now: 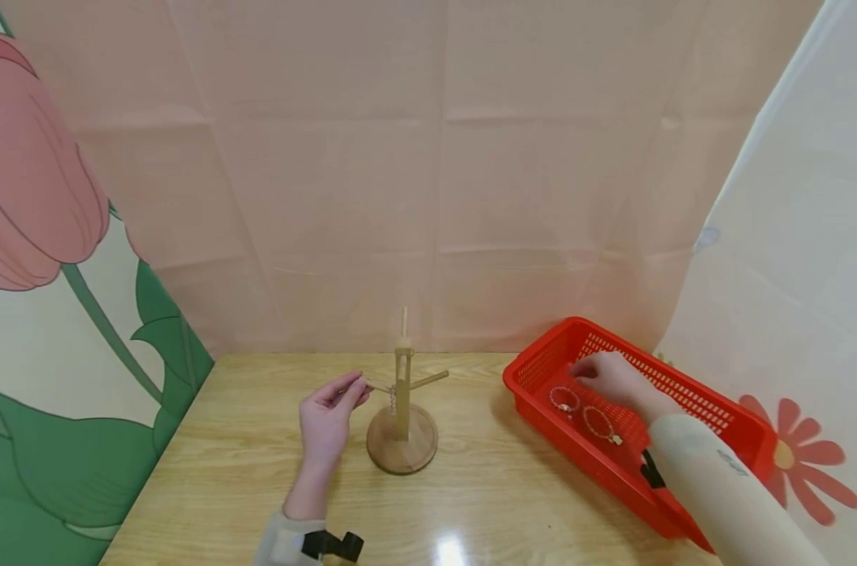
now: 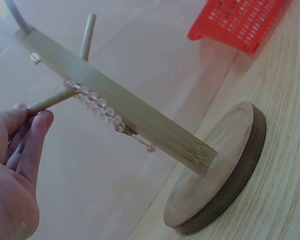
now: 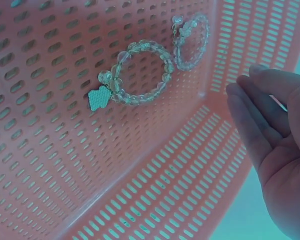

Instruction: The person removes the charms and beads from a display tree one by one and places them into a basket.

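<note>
A wooden stand with a round base and side pegs stands upright on the table. My left hand pinches the end of one peg between thumb and fingers. A bracelet of clear pinkish beads hangs on that peg, close against the post. My right hand reaches into the red basket, its fingers loosely bent with nothing between them. Near it on the basket floor lie two beaded bracelets: one with a flat charm, the other a smaller-looking pinkish bracelet beyond it.
The basket has slotted, raised walls and stands at the right of the wooden table. A pinkish cloth backdrop hangs behind the table, with flower-printed sheets at both sides.
</note>
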The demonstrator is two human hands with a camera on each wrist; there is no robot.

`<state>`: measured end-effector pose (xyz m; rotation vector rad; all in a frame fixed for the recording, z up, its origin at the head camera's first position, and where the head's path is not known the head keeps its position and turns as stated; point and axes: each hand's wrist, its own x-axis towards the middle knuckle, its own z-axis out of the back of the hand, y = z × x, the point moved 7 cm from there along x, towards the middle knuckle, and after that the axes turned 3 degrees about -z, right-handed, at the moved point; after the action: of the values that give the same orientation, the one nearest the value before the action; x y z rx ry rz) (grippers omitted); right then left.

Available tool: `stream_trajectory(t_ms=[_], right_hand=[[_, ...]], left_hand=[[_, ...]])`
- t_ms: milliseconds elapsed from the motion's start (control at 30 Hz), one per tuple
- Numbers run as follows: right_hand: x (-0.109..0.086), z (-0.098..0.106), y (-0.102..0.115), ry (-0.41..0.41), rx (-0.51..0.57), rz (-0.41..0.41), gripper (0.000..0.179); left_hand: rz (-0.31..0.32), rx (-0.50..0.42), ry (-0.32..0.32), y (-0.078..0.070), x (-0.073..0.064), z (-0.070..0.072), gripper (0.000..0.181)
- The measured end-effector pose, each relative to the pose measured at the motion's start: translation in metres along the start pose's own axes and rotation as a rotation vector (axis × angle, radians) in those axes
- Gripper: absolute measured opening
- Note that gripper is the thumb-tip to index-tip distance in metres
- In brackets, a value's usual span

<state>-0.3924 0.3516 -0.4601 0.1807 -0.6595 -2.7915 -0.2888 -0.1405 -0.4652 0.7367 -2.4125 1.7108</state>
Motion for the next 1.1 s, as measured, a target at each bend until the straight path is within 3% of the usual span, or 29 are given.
stream_trajectory(t_ms=[567, 1100], right_hand=[[-0.002, 0.013, 0.001, -0.028, 0.029, -0.022, 0.022], [-0.011, 0.020, 0.027, -0.065, 0.041, 0.027, 0.027]], left_hand=[[-0.010, -0.004, 0.003, 0.002, 0.000, 0.002, 0.020], [-0.007, 0.018, 0.012, 0.000, -0.001, 0.001, 0.017]])
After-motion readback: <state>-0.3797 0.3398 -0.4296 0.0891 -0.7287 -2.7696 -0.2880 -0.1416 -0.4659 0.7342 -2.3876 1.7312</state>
